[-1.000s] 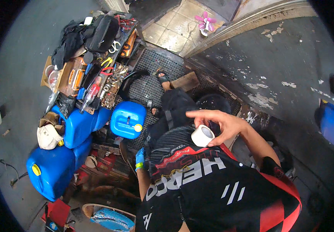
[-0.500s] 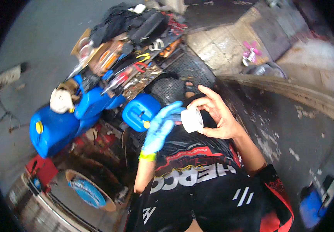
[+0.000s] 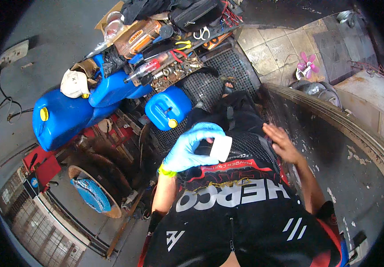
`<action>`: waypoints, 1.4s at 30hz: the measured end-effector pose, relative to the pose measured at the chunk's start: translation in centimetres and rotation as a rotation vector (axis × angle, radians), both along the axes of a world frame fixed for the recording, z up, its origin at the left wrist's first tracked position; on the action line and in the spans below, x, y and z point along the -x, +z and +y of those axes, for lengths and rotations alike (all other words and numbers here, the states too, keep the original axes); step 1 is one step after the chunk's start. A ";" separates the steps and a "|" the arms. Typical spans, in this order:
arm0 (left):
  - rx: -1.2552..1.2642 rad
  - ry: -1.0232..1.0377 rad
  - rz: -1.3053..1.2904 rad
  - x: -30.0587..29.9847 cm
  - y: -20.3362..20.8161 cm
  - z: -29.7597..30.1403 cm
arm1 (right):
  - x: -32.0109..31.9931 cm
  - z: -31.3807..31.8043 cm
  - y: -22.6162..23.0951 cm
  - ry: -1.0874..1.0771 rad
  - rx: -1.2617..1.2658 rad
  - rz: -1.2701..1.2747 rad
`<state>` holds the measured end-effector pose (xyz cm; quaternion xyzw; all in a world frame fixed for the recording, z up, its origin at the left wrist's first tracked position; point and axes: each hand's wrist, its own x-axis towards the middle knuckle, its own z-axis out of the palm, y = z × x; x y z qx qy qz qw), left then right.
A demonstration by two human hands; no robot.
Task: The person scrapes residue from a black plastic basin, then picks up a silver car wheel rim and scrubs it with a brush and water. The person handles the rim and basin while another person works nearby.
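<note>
My left hand [image 3: 188, 147], in a blue glove with a yellow-green cuff, grips a short white cylindrical piece [image 3: 221, 149] between thumb and fingers. I cannot tell whether the piece is a jar or a fitting. It is held tilted in front of my black printed shirt [image 3: 234, 178]. My bare right hand [image 3: 284, 144] is beside my right thigh, fingers stretched out and nothing visible in it. Whether it touches the cloth is unclear. A blue jerrycan [image 3: 167, 107] with a yellow cap stands just beyond my gloved hand.
Larger blue jerrycans [image 3: 60, 118] stand at the left. Beyond them, a cluttered bench holds yellow-handled pliers [image 3: 183, 45], scissors [image 3: 201, 34] and loose metal parts [image 3: 169, 73]. Wheel-like discs [image 3: 105, 171] lie at lower left. A dark panel [image 3: 334, 129] runs along my right; a pink fan [image 3: 307, 64] is at far right.
My right hand has let go of the white piece and moved right, toward my thigh. My gloved left hand now holds the piece alone, slightly lower. The view has shifted.
</note>
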<state>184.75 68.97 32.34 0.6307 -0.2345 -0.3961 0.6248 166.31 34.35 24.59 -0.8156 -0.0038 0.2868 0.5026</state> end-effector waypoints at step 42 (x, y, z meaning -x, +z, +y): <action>-0.940 0.045 -0.054 -0.8 -27.1 18.1 | -24.1 -31.9 -12.7 -2.095 -0.702 -0.082</action>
